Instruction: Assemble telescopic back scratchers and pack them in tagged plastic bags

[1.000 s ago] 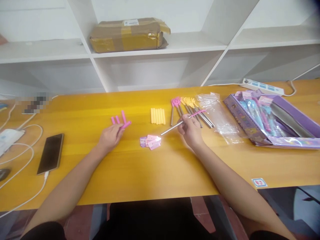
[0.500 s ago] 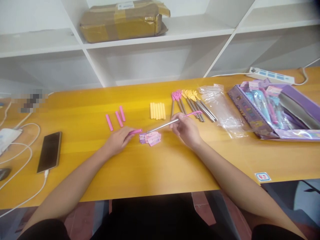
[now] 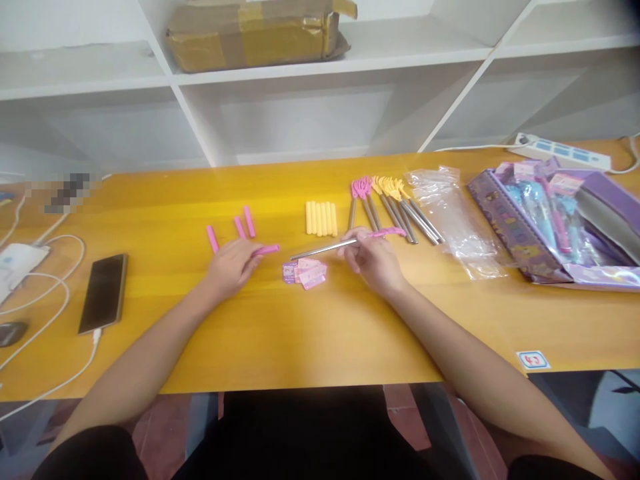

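Observation:
My left hand [image 3: 233, 267] is closed on a pink tube [image 3: 267, 250], whose end points right. Closed round a metal rod [image 3: 323, 249] with a pink claw-shaped head [image 3: 387, 232] is my right hand [image 3: 373, 260]. The rod's bare tip lies a short gap from the tube, above small pink and purple cards [image 3: 307, 272]. Three loose pink tubes [image 3: 249, 221] rest behind my left hand. A row of yellow tubes [image 3: 321, 219] lies behind the cards. Pink-headed rods [image 3: 361, 189] and yellow-headed rods [image 3: 395, 193] lie behind my right hand.
Clear plastic bags [image 3: 450, 213] lie right of the rods, beside a purple box [image 3: 520, 233] of packaged items. A phone [image 3: 103, 293] with a white cable is at the left. White shelves [image 3: 300, 127] hold a taped carton [image 3: 255, 37] at the back.
The camera view has shifted slightly. My left hand with its pink tube has moved left, widening the gap to the rod tip. Both hands keep their hold.

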A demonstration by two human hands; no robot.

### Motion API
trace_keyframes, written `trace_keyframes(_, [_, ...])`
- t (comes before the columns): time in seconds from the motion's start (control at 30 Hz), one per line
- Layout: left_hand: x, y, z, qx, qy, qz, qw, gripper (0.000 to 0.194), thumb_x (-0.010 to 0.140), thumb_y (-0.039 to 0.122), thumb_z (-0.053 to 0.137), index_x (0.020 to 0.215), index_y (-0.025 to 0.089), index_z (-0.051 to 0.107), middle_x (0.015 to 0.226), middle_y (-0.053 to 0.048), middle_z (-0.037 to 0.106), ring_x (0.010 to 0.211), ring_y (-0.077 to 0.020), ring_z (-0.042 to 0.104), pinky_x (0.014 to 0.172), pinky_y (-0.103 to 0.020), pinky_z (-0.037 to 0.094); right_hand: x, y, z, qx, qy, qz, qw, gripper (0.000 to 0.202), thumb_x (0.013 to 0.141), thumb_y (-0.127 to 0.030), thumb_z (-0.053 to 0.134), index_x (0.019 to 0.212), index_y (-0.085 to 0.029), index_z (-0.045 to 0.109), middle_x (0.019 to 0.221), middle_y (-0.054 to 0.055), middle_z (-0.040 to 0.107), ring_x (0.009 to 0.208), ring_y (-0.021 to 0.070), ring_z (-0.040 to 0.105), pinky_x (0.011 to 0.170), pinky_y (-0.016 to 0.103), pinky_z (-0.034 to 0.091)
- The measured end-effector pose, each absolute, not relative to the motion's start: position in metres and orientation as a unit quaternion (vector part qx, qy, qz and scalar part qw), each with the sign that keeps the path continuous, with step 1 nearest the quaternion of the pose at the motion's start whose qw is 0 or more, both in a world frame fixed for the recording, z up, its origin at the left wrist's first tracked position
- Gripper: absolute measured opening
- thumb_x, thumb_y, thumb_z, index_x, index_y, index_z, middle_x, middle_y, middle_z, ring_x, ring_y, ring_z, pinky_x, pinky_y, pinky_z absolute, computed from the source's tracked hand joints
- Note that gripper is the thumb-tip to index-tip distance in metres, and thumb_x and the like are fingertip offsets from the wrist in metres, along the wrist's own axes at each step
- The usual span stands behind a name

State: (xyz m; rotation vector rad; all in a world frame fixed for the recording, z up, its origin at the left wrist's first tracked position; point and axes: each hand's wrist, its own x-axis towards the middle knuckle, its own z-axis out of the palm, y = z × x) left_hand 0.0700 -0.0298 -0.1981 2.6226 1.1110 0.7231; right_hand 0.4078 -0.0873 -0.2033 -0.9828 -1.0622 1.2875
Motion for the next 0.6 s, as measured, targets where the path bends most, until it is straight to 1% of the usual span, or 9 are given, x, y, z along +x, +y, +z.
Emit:
trace_keyframes(0.1, [0.064, -0.026, -0.196, 0.883, 0.372, 0.270, 0.096, 0.039, 0.112, 0.040, 0.041, 0.129, 0.023, 0.072, 0.112, -0.009, 0.078, 0.103, -0.0221, 0.073, 0.096, -0.036, 0.057, 0.408, -0.088, -0.202, -0.406, -0.451, 0.552, 0.573, 0.037, 0.095, -0.060, 0.068, 0.097, -0.023, 0.068, 0.079, 0.002, 0.074, 0.046, 0.0104, 0.048, 0.048, 0.027, 0.038])
trace_keyframes(0.23, [0.069, -0.030, -0.204, 0.893, 0.361, 0.234, 0.131, 0.040, 0.112, 0.043, 0.040, 0.126, 0.023, 0.071, 0.110, -0.009, 0.078, 0.100, -0.0224, 0.074, 0.093, -0.036, 0.058, 0.407, -0.089, -0.198, -0.415, -0.447, 0.552, 0.569, 0.041, 0.091, -0.064, 0.070, 0.099, -0.024, 0.066, 0.084, 0.003, 0.076, 0.046, 0.0110, 0.048, 0.047, 0.028, 0.038])
trace_keyframes(0.37, [0.078, -0.037, -0.211, 0.904, 0.340, 0.217, 0.141, 0.038, 0.111, 0.041, 0.040, 0.122, 0.022, 0.071, 0.105, -0.009, 0.078, 0.094, -0.0225, 0.074, 0.089, -0.037, 0.059, 0.405, -0.089, -0.195, -0.411, -0.450, 0.558, 0.563, 0.043, 0.088, -0.065, 0.072, 0.097, -0.023, 0.066, 0.083, 0.003, 0.076, 0.044, 0.0108, 0.046, 0.046, 0.028, 0.036])
trace_keyframes(0.6, [0.078, -0.038, -0.210, 0.899, 0.343, 0.228, 0.147, 0.039, 0.113, 0.040, 0.039, 0.132, 0.024, 0.069, 0.109, -0.007, 0.077, 0.098, -0.0213, 0.074, 0.089, -0.033, 0.058, 0.408, -0.088, -0.201, -0.400, -0.448, 0.568, 0.564, 0.039, 0.089, -0.061, 0.072, 0.096, -0.024, 0.066, 0.082, 0.003, 0.076, 0.045, 0.0110, 0.045, 0.047, 0.028, 0.035])
